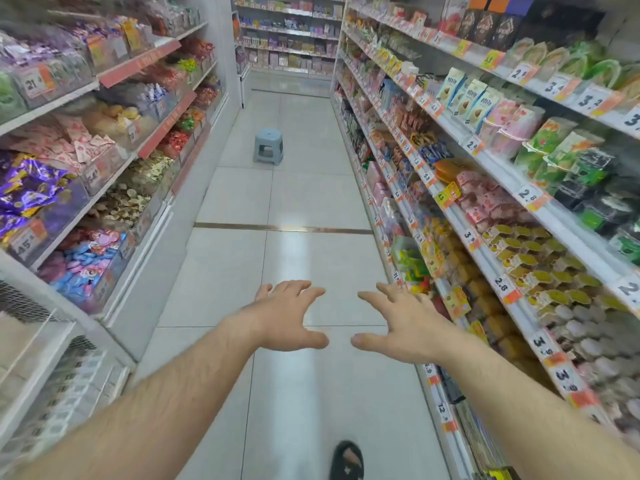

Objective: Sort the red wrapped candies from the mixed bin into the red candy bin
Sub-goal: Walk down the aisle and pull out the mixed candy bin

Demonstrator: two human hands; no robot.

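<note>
Fingers of left hand (289, 315) and right hand (401, 322) are spread and slightly bent, holding nothing, extended side by side over the tiled aisle floor (277, 202). Red wrapped candies (175, 139) sit in a bin on the left shelving, well apart from both hands. 1 grey plastic stool (268, 147) stands mid-aisle beyond; packaged snacks (491, 216) fill the right shelves.

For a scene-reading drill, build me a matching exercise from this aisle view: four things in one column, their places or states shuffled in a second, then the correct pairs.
Things
1. stool
2. left hand
3. purple-wrapped sweets
4. shoe

Places or states
A. in a bin on the left shelving
B. at the bottom edge of the view, on the floor
C. standing far down the aisle floor
D. fingers spread, holding nothing, beside the right hand

Pairs: 1-C, 2-D, 3-A, 4-B
</note>
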